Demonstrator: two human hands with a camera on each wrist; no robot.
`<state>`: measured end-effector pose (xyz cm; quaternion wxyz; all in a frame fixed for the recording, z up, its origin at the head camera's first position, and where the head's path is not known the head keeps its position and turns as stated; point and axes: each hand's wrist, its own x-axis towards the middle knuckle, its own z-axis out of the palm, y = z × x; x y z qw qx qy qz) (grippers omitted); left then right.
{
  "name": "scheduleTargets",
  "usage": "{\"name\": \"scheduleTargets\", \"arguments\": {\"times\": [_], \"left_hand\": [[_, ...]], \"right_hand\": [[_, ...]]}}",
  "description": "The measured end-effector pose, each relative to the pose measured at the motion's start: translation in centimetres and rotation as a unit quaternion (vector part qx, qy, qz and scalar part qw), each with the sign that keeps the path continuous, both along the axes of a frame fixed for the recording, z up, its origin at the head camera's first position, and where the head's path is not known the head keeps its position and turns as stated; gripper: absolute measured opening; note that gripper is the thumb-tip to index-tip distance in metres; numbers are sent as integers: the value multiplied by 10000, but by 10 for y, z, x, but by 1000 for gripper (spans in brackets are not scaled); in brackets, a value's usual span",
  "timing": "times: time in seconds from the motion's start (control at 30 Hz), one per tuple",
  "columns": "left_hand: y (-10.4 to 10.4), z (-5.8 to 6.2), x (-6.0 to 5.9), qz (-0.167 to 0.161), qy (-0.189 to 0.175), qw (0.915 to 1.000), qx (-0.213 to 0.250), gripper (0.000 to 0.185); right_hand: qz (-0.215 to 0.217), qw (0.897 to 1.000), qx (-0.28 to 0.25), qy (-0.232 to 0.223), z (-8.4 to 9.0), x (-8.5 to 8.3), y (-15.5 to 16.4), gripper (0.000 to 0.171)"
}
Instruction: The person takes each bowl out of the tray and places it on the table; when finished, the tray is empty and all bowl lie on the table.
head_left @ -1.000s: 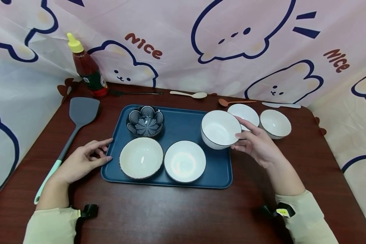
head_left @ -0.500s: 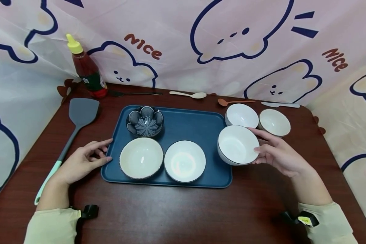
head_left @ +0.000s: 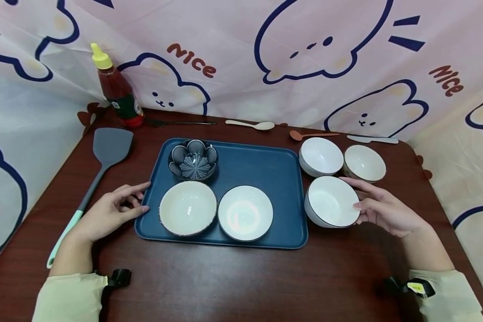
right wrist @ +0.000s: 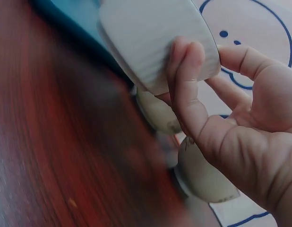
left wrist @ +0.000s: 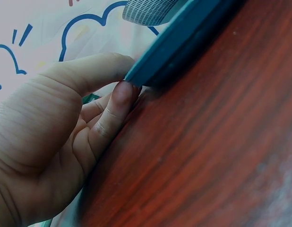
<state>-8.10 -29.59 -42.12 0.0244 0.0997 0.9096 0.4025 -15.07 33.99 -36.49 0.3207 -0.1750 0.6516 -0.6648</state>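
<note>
While the left hand (head_left: 108, 212) rests a loosely bent thumb and forefinger, parted from each other, against the left edge of a blue rectangular tray (head_left: 257, 163), the right hand (head_left: 388, 210) grips a round white bowl with ribbed sides and a thin dark rim (head_left: 333, 201), its digits bent around the bowl's right side. From where I stand, that bowl is just beyond the tray's right edge; whether its base touches the dark reddish-brown wood-grained tabletop (head_left: 233, 286), I cannot tell. Just behind it sit a plain round white bowl (head_left: 321, 155) and, to the right of that, a cream bowl with patterned sides (head_left: 364, 162). On the tray, a dark flower-shaped ceramic bowl (head_left: 195, 165) stands behind a wide cream bowl with a speckled rim (head_left: 188, 208), beside a shallow-looking white bowl (head_left: 245, 213).
</note>
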Motion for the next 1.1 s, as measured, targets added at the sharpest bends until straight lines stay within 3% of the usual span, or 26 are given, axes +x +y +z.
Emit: {"name": "scheduleTargets", "arguments": {"times": [0.37, 0.77, 1.1], "left_hand": [[1, 1, 1, 52, -107, 9999, -9, 52], [1, 1, 1, 57, -134, 9999, -16, 52], [0, 0, 0, 8, -38, 10000, 38, 52]], "right_hand": [[72, 9999, 18, -105, -13, -8, 11, 61], [-264, 9991, 134, -287, -27, -13, 13, 63], [-356, 9992, 128, -148, -29, -13, 13, 63]]}}
